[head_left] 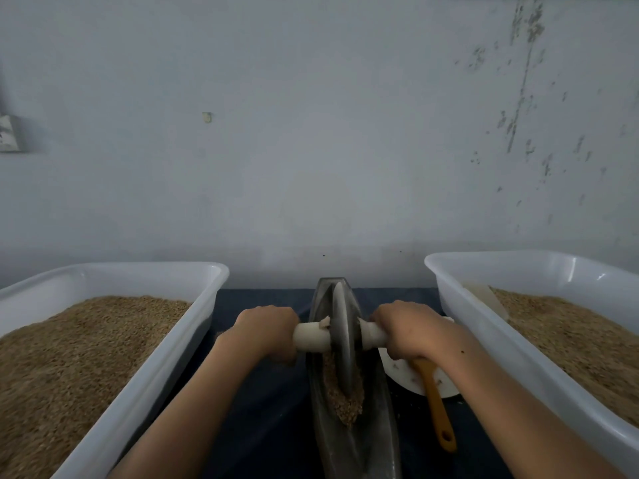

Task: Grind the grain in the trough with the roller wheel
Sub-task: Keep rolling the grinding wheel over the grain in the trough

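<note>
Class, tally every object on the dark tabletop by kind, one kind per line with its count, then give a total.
White plastic tubs of grain: 2
Metal grinding trough: 1
Roller wheel with white handle: 1
White plate: 1
Orange-handled utensil: 1
Total: 6

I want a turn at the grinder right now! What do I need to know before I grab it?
Hands: the left hand and right hand each grip one end of the white handle that runs through the wheel.
Things: the wheel stands upright in the trough, between two white tubs of grain. A small heap of grain lies in the trough, at the wheel's near side. A plate with an orange-handled tool sits under the right wrist.
Done: some of the heap looks crushed.
Left: whole kernels show, so keep rolling the wheel over the heap.
</note>
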### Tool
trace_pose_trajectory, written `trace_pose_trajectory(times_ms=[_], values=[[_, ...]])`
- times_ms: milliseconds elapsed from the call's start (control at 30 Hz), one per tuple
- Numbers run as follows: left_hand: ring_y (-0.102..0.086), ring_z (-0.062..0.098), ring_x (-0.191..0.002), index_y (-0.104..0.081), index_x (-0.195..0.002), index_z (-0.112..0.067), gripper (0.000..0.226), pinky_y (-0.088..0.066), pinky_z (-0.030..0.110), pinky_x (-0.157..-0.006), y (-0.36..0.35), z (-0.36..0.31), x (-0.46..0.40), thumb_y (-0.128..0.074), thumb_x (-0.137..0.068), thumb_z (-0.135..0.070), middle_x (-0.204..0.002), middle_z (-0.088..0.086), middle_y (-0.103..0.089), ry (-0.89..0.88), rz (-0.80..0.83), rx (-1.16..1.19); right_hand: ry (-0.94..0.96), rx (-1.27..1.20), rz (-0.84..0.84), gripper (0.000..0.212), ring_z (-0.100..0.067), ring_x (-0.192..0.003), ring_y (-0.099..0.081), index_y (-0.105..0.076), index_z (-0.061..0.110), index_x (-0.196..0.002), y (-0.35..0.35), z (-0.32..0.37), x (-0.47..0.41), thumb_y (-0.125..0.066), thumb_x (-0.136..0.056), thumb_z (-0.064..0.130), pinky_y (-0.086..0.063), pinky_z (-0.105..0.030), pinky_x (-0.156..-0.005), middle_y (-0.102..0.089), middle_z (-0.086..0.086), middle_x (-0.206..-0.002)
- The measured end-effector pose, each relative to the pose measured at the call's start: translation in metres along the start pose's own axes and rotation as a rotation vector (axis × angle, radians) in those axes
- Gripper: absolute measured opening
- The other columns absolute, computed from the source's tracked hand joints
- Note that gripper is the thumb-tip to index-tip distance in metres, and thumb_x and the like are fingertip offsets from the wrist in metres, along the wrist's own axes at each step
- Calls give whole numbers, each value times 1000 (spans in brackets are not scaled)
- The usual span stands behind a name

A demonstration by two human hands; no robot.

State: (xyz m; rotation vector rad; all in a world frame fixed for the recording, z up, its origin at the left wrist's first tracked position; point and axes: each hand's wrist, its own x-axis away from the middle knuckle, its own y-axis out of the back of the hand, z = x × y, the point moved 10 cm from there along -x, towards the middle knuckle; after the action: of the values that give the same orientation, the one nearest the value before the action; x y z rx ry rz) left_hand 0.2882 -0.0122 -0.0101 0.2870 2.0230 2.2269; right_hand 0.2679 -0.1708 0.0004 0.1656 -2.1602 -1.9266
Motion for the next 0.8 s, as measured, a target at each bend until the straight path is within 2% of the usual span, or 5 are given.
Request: trace_pose_trajectory(times_ms=[133, 233, 400, 733, 800], values=[[-57, 17, -88, -56, -117, -22, 46, -39, 31, -72, -5, 2, 0, -71, -76, -36, -104, -1, -64, 21, 46, 3, -1, 0, 18, 38, -19, -83, -56, -56, 14, -124, -2, 1, 0, -58, -86, 8, -39, -28, -67, -62, -6, -103], [-53, 16, -83, -56, -114, -21, 40, -38, 30, -71, 6, 1, -1, -67, -79, -35, -102, -1, -62, 61, -100, -35, -34, -3, -56, 35, -22, -92, -59, -56, 16, -121, 3, -1, -3, -56, -87, 7, -42, -30, -73, -62, -6, -110], [-59, 20, -97, -55, -111, -23, 27, -36, 29, -71, 19, -1, 1, -58, -86, -31, -107, 0, -62, 55, -303, -46, -50, 29, -208, 32, -24, -103, -59, -49, 18, -119, 12, 0, -4, -56, -89, 9, -43, -34, -86, -61, -5, -115], [-58, 20, -100, -53, -124, -21, 51, -40, 31, -76, -6, -1, -1, -72, -78, -33, -113, 2, -61, -15, 42, 29, -10, -2, 10, 39, -21, -92, -61, -57, 15, -123, -5, -2, -3, -60, -85, 8, -43, -28, -71, -64, -6, -107], [-56, 18, -93, -53, -122, -19, 50, -40, 31, -75, -6, 1, -1, -71, -78, -33, -108, 1, -61, 13, 35, 41, -23, 18, -11, 37, -22, -94, -62, -58, 15, -121, -3, -2, -6, -58, -85, 7, -42, -28, -71, -64, -6, -107]])
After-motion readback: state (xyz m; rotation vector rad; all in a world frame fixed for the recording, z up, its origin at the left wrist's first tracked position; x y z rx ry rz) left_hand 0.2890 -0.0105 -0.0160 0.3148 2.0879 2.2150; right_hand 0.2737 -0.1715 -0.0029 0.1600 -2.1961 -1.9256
